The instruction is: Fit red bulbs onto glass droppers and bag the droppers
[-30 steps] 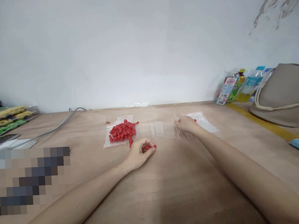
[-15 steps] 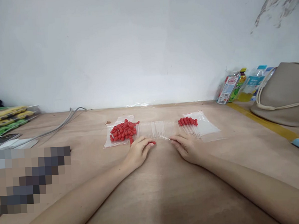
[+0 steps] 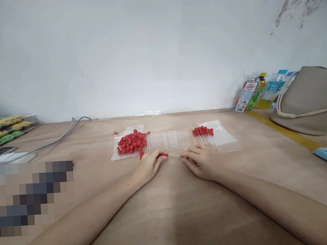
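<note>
My left hand (image 3: 148, 166) pinches a red rubber bulb (image 3: 164, 155), its open end toward the right. A clear, thin dropper tube (image 3: 174, 156) runs from that end to the fingers of my right hand (image 3: 201, 162), which are closed on it. The tube's end meets the bulb; how deep it sits I cannot tell. Behind my left hand a heap of red bulbs (image 3: 132, 142) lies on a plastic bag (image 3: 115, 152). A row of clear tubes (image 3: 171, 139) lies behind the gap between my hands. Past my right hand several droppers with red bulbs (image 3: 202, 131) lie side by side.
Another plastic bag (image 3: 226, 134) lies at the right, partly under the bulbed droppers. A grey cable (image 3: 52, 141) crosses the table's left side near packs of yellow and green items (image 3: 11, 128). Drink containers (image 3: 247, 94) and a beige bag (image 3: 307, 100) stand at the right.
The tube in my right hand has come across to the bulb in my left hand, and their ends now meet. The whole view has shifted slightly.
</note>
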Demonstrator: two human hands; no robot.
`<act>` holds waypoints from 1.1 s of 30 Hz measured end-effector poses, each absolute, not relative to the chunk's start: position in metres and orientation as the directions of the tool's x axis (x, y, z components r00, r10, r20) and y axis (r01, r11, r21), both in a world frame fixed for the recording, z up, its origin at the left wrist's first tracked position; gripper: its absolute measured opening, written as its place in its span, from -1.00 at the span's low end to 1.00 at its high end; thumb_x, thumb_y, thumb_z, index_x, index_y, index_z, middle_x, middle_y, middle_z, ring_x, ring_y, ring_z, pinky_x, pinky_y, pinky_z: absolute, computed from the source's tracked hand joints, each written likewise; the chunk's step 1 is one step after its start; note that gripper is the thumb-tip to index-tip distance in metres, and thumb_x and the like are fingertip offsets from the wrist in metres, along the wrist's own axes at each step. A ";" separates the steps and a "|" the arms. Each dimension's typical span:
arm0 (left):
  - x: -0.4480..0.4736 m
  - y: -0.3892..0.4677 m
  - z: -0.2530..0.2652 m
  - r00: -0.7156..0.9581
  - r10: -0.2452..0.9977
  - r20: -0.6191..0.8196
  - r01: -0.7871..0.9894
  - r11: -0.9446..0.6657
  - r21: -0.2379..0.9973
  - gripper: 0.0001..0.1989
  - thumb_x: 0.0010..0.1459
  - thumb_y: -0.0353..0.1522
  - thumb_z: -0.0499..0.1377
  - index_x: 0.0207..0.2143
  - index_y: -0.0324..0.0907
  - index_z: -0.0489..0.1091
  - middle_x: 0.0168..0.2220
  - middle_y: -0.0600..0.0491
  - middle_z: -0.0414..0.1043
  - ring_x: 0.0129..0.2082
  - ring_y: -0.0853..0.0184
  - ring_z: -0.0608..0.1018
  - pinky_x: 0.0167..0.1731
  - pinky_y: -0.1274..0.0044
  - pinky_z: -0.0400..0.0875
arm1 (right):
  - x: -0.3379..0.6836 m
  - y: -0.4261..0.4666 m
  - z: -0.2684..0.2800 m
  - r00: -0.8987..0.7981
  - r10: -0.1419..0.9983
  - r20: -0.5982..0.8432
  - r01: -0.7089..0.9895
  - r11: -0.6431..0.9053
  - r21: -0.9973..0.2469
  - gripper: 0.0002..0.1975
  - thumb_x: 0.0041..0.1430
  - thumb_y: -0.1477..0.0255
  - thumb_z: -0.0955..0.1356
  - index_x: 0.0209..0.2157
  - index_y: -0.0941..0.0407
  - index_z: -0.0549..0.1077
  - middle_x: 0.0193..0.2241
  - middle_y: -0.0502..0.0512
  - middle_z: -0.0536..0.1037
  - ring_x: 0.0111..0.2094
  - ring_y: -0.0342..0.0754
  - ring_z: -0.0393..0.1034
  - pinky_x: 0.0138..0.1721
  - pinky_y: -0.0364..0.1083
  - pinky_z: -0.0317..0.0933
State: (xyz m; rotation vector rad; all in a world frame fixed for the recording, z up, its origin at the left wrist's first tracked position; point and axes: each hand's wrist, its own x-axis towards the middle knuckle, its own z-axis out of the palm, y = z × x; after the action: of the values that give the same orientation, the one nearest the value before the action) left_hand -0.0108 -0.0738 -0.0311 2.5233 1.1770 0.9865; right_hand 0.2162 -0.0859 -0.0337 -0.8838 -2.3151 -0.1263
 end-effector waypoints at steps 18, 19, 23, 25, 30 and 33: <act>-0.010 -0.077 -0.033 0.436 0.768 0.469 0.596 -0.637 0.489 -0.85 0.20 -0.33 0.00 -0.26 -0.18 0.32 -0.40 0.07 0.45 -0.42 0.39 0.48 -0.36 0.56 0.34 | 0.216 -0.085 -0.035 -0.550 0.545 0.633 0.595 0.788 -0.160 -0.79 0.20 0.44 0.19 -0.25 0.12 0.42 -0.39 0.08 0.51 -0.39 -0.15 0.35 -0.22 -0.06 0.06; -0.010 -0.077 -0.033 0.443 0.761 0.474 0.584 -0.646 0.491 -0.85 0.19 -0.33 0.02 -0.26 -0.18 0.33 -0.39 0.07 0.46 -0.41 0.39 0.48 -0.36 0.56 0.35 | 0.217 -0.084 -0.035 -0.559 0.542 0.627 0.583 0.795 -0.168 -0.79 0.20 0.44 0.19 -0.25 0.12 0.43 -0.39 0.08 0.51 -0.38 -0.15 0.35 -0.21 -0.06 0.06; -0.011 -0.078 -0.031 0.470 0.741 0.480 0.549 -0.671 0.499 -0.86 0.16 -0.33 0.06 -0.27 -0.16 0.37 -0.35 0.07 0.47 -0.38 0.38 0.49 -0.34 0.56 0.35 | 0.221 -0.080 -0.038 -0.593 0.545 0.593 0.550 0.812 -0.196 -0.79 0.20 0.44 0.21 -0.22 0.09 0.44 -0.39 0.06 0.50 -0.39 -0.15 0.34 -0.21 -0.05 0.05; -0.011 -0.079 -0.029 0.491 0.735 0.468 0.529 -0.678 0.510 -0.85 0.17 -0.33 0.05 -0.27 -0.16 0.39 -0.35 0.06 0.47 -0.37 0.38 0.49 -0.34 0.56 0.35 | 0.223 -0.078 -0.038 -0.599 0.553 0.579 0.554 0.808 -0.199 -0.79 0.19 0.43 0.22 -0.23 0.07 0.45 -0.39 0.05 0.50 -0.40 -0.16 0.34 -0.22 -0.05 0.04; -0.011 -0.083 -0.028 0.544 0.711 0.446 0.494 -0.701 0.514 -0.83 0.18 -0.34 0.04 -0.28 -0.16 0.40 -0.32 0.04 0.48 -0.33 0.37 0.49 -0.29 0.54 0.36 | 0.225 -0.078 -0.034 -0.606 0.601 0.522 0.591 0.779 -0.211 -0.80 0.18 0.42 0.24 -0.25 0.02 0.49 -0.40 0.02 0.49 -0.43 -0.17 0.31 -0.24 -0.07 0.03; -0.011 -0.083 -0.029 0.590 0.687 0.424 0.495 -0.723 0.483 -0.82 0.19 -0.33 0.03 -0.27 -0.14 0.41 -0.32 0.05 0.48 -0.32 0.37 0.49 -0.28 0.54 0.35 | 0.225 -0.079 -0.031 -0.611 0.616 0.497 0.603 0.769 -0.212 -0.79 0.17 0.41 0.24 -0.26 0.01 0.50 -0.40 0.01 0.48 -0.44 -0.18 0.30 -0.24 -0.07 0.02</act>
State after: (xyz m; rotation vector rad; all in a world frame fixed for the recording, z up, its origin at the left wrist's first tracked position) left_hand -0.0107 -0.0829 -0.0290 2.5079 0.9628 0.8656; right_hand 0.2251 -0.0790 -0.0314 -0.9102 -2.4053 0.0309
